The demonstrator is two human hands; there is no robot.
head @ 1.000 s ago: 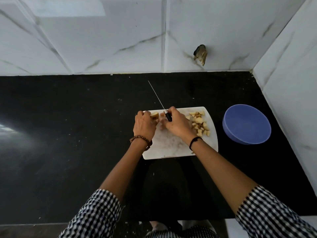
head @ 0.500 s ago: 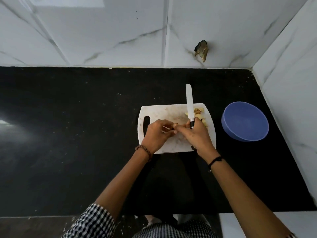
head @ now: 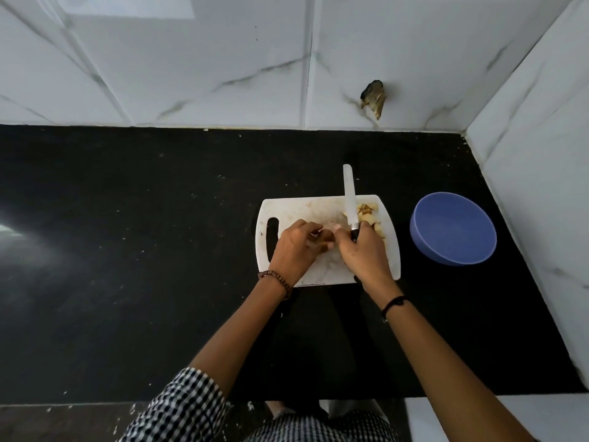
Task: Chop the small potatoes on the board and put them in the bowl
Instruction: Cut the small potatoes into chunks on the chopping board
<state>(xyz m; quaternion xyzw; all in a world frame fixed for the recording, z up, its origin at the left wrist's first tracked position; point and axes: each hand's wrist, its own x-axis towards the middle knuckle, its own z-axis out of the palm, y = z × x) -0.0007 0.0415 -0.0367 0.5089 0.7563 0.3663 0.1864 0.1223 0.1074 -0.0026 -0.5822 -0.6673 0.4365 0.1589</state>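
Note:
A white cutting board (head: 296, 208) lies on the black counter. A pile of chopped potato pieces (head: 368, 213) sits at its far right corner. My right hand (head: 363, 253) grips the black handle of a knife (head: 349, 199), whose white blade points away over the board. My left hand (head: 296, 250) has its fingers curled at the board's middle, fingertips meeting my right hand's. Whether it pinches a potato piece is hidden by the fingers. An empty blue bowl (head: 452, 231) stands to the right of the board.
White marble tiled walls close the back and the right side (head: 538, 173). A dark chipped hole (head: 373, 97) marks the back wall. The black counter (head: 127, 234) stretches left of the board; its front edge is near my body.
Both hands pulled back from the board's far edge to its middle. The knife swung from leaning left to pointing straight away, its blade now flat-on.

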